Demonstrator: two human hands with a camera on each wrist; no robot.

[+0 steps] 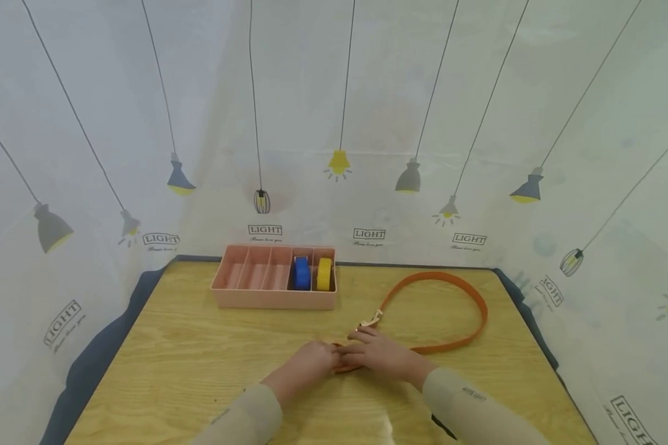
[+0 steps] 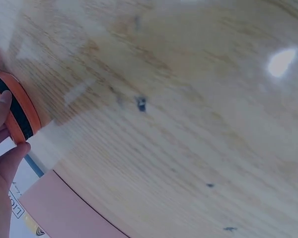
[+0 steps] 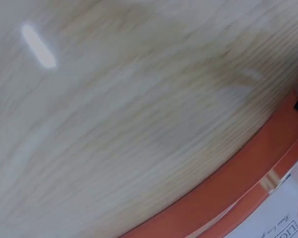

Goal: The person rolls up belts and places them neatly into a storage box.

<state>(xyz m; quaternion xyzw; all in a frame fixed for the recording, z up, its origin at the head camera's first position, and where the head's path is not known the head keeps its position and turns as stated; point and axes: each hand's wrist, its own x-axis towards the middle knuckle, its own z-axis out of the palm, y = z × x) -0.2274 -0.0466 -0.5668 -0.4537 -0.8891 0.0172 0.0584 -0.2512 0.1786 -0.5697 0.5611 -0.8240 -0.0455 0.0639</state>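
An orange belt [image 1: 484, 312] with a gold-coloured buckle [image 1: 374, 318] lies on the table, its right part standing on edge in a wide loop. My left hand [image 1: 308, 366] pinches the near end, where the belt [image 2: 32, 111] bends into a tight curl with a black stripe along its inside. From the other side, my right hand [image 1: 386, 356] holds the belt close to that curl, just below the buckle. In the right wrist view the belt [image 3: 213, 191] runs diagonally, a fingertip on it at the right edge; most of the right hand is outside that view.
A pink divided box [image 1: 275, 300] stands at the back left of the wooden table [image 1: 200, 346]. Its two right compartments hold a blue roll [image 1: 302, 274] and a yellow roll [image 1: 324, 274]. Behind the table hangs a white sheet [image 1: 300, 123] printed with lamps.
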